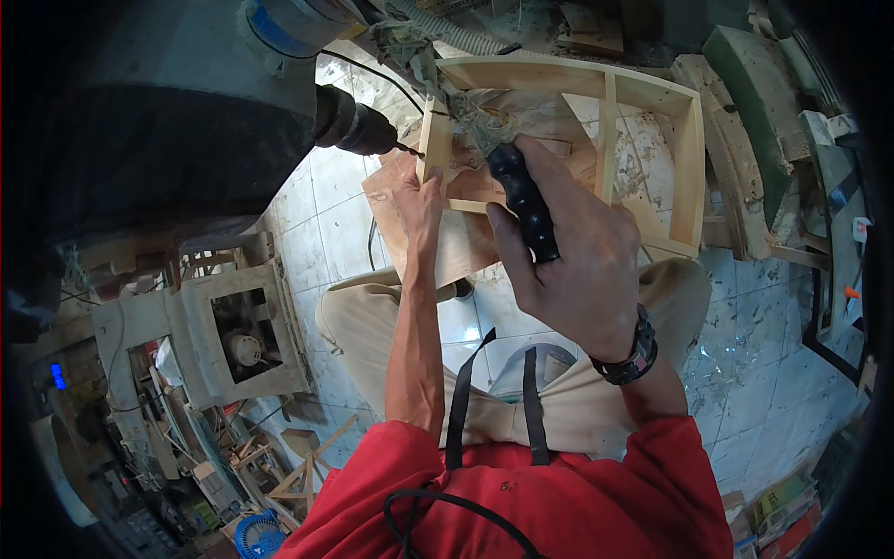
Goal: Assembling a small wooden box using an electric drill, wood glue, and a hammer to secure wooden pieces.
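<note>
Gripping a pale, divided wooden frame (607, 140) with left fingers (430, 188), handle (529, 207) with right fingers (551, 168)

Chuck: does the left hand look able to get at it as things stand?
Probably yes: the left hand is close to the chuck, and nothing visible stands between them. It is holding the frame, though, so it would likely have to let go first.

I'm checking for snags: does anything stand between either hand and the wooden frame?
Nothing visible stands between the left hand and the wooden frame; they touch. For the right hand, the black handle it grips intervenes, overlapping the frame here.
</note>
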{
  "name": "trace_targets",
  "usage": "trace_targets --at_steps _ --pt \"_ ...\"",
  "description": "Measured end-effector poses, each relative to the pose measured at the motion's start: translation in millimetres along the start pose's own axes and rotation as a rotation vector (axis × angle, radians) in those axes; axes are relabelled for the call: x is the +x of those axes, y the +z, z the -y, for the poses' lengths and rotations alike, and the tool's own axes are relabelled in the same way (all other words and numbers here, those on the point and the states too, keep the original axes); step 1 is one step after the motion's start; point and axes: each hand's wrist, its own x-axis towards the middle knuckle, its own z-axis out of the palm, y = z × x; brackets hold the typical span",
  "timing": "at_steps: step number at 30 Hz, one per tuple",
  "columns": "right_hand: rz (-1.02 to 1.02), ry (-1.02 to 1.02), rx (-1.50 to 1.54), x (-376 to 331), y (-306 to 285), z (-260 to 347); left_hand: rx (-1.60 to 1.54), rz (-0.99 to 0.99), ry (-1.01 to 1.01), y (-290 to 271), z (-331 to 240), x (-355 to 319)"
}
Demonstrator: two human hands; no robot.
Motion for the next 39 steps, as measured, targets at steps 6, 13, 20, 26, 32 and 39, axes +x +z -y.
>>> trace_targets --at_steps 6,13,20,26,32,39 --pt "0.096 0.012 -0.037 13 -17 29 0.069 0.023 0.177 -10 1 7" --pt "0.141 -0.255 -0.341 51 -49 66 0.246 -0.053 0.116 0 -11 9" --pt "0.075 -0.074 -0.208 42 -45 68 0.314 0.006 0.129 -4 -4 14" --pt "0.109 0.047 -0.157 43 -44 75 0.315 0.055 0.087 -9 10 20" --pt "0.092 0.050 -0.175 43 -45 74 0.360 0.098 0.075 -9 1 17" --pt "0.083 0.028 -0.159 44 -45 75 0.281 0.126 0.054 -10 16 27"
